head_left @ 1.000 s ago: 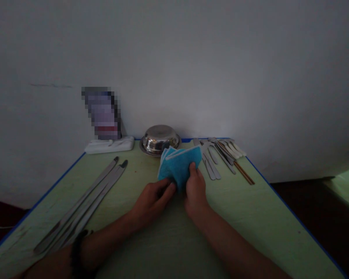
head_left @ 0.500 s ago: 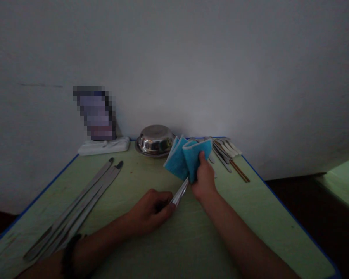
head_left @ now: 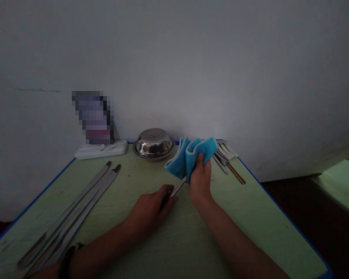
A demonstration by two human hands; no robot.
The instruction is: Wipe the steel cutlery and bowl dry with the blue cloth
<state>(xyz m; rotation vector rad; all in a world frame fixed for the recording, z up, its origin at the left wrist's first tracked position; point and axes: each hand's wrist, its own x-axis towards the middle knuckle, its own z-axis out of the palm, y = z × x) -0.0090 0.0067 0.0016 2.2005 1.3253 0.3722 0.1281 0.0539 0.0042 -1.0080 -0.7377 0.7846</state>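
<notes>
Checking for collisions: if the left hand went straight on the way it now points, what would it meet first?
Probably the right hand, gripping the blue cloth around the far part of the metal utensil that the left hand holds; both grip it, so depth seems shared.

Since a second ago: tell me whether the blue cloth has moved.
Yes. The blue cloth, in the right hand, has shifted rightward: off the steel bowl's front edge, toward the cutlery pile.
</notes>
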